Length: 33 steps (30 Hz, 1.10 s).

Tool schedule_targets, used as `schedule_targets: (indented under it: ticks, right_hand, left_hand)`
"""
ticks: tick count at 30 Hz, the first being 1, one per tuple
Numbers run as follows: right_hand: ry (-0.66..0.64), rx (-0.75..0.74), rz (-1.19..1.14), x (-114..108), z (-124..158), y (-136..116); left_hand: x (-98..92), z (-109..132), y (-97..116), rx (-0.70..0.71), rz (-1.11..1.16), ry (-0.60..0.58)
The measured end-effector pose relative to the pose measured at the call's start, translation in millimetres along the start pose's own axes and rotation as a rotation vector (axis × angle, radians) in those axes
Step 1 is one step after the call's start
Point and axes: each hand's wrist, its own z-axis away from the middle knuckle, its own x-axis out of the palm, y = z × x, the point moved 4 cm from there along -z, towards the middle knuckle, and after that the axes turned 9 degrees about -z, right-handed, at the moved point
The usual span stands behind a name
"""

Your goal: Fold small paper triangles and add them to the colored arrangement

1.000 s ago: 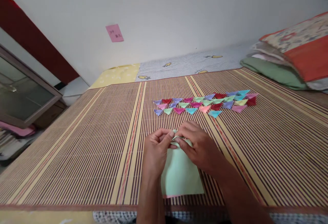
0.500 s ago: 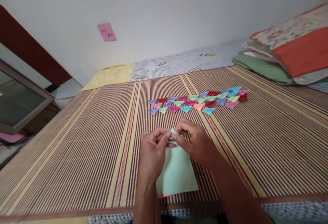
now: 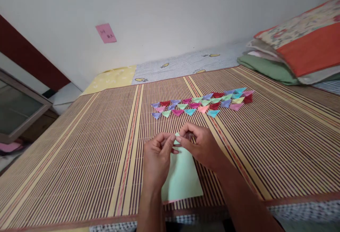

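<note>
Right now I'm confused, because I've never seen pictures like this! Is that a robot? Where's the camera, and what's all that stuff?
No robot here: those are a person's own left hand and right hand, with nothing on them. The camera is worn on the person's head, so you look forward and down, almost as they do.

Both hands pinch a small piece of green paper between their fingertips. Below it, a light green sheet lies on a striped mat. Farther back are rows of colorful paper triangles. Over on the right, bedding is piled up, and a pink note is on the wall.
</note>
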Motion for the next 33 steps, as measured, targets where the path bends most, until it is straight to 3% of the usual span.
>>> schedule_targets:
  ticks: [4,10,16,20,24,33]
  right_hand:
    - [0.038,0.003,-0.011,-2.6,0.4,1.7]
    - [0.011,-0.115,0.127,-0.9,1.3,-7.2]
    - [0.039,0.020,0.052,-3.6,1.9,1.2]
    - [-0.020,0.094,-0.125,-7.6,2.0,5.3]
    - [-0.108,0.134,-0.106,-10.7,2.7,6.9]
    - [-0.098,0.243,-0.244,-3.6,2.8,11.4]
  left_hand:
    - [0.5,-0.3,3.0,0.007,0.005,-0.004]
    - [2.0,0.3,3.6,-0.013,-0.011,-0.061]
    - [7.4,3.1,3.6,-0.073,0.020,-0.210]
    - [0.6,0.5,1.2,-0.070,0.057,-0.111]
    - [-7.7,-3.2,-3.3,-0.060,0.082,-0.010]
    - [-10.4,-1.2,3.0,0.075,-0.005,0.060]
